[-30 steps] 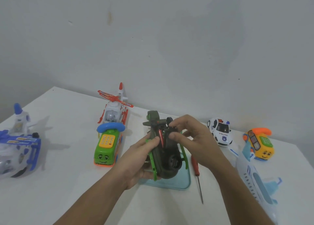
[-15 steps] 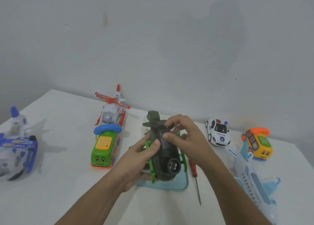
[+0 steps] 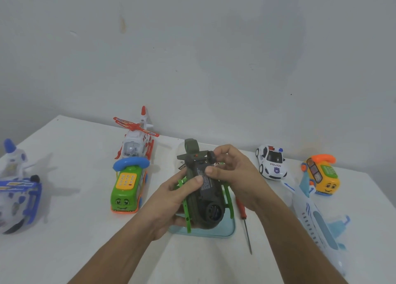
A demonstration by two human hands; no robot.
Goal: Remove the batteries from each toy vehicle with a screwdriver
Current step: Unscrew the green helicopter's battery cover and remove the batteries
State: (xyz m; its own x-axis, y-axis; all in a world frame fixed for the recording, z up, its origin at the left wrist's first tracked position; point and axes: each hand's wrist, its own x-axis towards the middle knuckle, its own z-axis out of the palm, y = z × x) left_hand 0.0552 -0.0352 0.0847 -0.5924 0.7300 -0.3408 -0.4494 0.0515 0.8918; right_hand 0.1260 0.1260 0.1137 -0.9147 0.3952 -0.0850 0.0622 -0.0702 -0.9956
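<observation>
A dark green toy helicopter (image 3: 204,202) with bright green skids is held belly up above a light blue tray (image 3: 227,230). My left hand (image 3: 175,198) grips its left side, thumb on the underside. My right hand (image 3: 233,172) curls round the tail end, thumb pressing the dark battery cover. A red-handled screwdriver (image 3: 243,215) lies on the table just right of the tray, tip pointing toward me.
On the white table (image 3: 75,230) stand a green phone bus (image 3: 126,189), a red and white helicopter (image 3: 137,142), a blue and white helicopter (image 3: 17,187) at far left, a police car (image 3: 271,161), an orange phone car (image 3: 322,174) and a white airplane (image 3: 315,221). A wall rises behind.
My hands and the green helicopter shifted slightly; my right thumb slid along the underside and the red part seen earlier is now covered by the dark panel.
</observation>
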